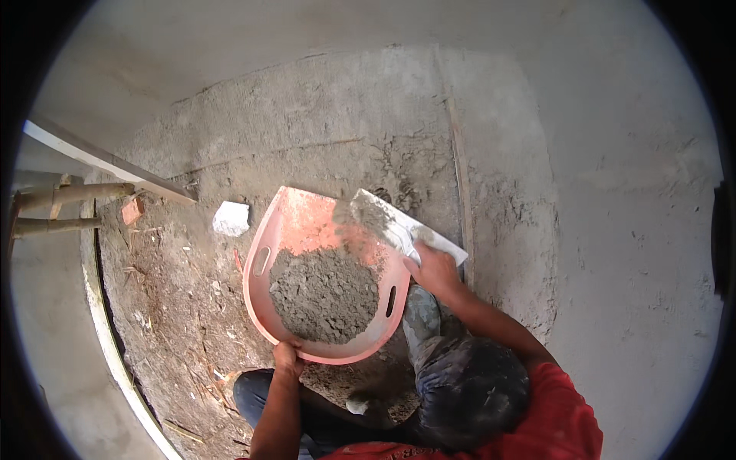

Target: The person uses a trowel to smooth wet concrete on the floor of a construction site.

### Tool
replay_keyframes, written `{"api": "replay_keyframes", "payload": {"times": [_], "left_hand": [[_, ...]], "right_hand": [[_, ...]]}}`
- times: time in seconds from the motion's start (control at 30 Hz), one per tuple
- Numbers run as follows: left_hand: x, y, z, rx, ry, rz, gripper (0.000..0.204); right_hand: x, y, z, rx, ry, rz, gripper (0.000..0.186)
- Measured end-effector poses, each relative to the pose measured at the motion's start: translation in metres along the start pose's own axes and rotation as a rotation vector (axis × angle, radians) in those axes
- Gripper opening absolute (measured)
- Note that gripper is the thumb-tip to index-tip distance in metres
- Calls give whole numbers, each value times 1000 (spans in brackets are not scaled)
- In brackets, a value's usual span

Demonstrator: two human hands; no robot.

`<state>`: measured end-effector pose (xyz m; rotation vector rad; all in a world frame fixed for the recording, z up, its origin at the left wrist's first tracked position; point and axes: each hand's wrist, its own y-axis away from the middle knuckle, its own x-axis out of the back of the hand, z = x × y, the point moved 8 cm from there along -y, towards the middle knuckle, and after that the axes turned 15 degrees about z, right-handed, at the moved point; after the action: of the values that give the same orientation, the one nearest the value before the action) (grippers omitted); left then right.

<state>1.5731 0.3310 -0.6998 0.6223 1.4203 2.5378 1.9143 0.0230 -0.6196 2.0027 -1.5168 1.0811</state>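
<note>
Left hand [287, 357] gripping; right hand [434, 270] apparently closed, arm outstretched.

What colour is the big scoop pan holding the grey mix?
The pan is salmon pink, seen in the head view.

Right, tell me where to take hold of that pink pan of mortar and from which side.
Probably best by the two slot handles cut in the pink pan's side walls, coming in from left and right. The mortar is heaped toward the near rim, where the left hand alone grips it. The right hand holds the trowel.
</note>
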Motion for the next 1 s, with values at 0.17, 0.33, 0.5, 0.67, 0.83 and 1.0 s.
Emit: {"api": "replay_keyframes", "payload": {"times": [0.17, 0.33, 0.5, 0.67, 0.83, 1.0], "left_hand": [[23, -22, -2, -112, 70, 30, 21], [3, -9, -1, -69, 36, 16, 22], [7, -13, 7, -127, -12, 89, 22], [-16, 5, 32, -81, -15, 34, 20], [4, -10, 30, -93, -91, -138, 22], [33, -24, 19, -64, -132, -110, 25]], "right_hand": [[6, 5, 16, -264, 28, -6, 51], [-25, 9, 98, -595, 28, 123, 58], [-50, -79, 81, -390, 135, 198, 54], [-41, -71, 85, -354, 128, 180, 55], [-42, -32, 58, -334, 62, -11, 59], [-47, 30, 98, -306, 0, -46, 64]]}}
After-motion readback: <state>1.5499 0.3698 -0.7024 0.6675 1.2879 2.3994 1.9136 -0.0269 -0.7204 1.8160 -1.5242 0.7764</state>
